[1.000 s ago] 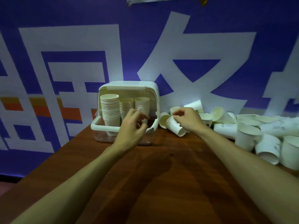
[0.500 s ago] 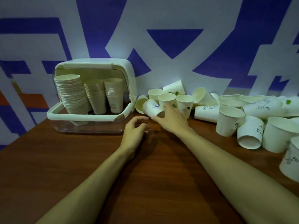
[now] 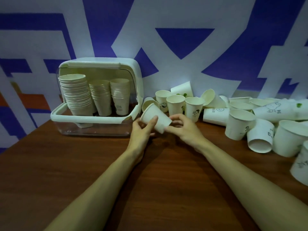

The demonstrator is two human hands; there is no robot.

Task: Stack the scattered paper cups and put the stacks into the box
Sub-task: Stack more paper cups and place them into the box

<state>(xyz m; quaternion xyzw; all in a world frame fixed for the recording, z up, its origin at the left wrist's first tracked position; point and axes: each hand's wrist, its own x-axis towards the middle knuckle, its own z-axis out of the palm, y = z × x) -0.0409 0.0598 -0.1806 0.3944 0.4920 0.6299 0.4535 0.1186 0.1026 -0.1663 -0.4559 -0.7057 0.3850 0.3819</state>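
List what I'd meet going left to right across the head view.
Tallest cup stack, middle stack, right stack, held cup, upright printed cup, HELLO cup on its side, remaining loose cups.

At the frame's centre, the left hand (image 3: 141,130) and right hand (image 3: 183,129) both grip one paper cup (image 3: 155,118), which is tilted over the table (image 3: 83,164). To the left, the open box (image 3: 93,116) holds three stacks of cups (image 3: 76,94). Loose cups (image 3: 238,124) crowd the right side, some upright, some lying.
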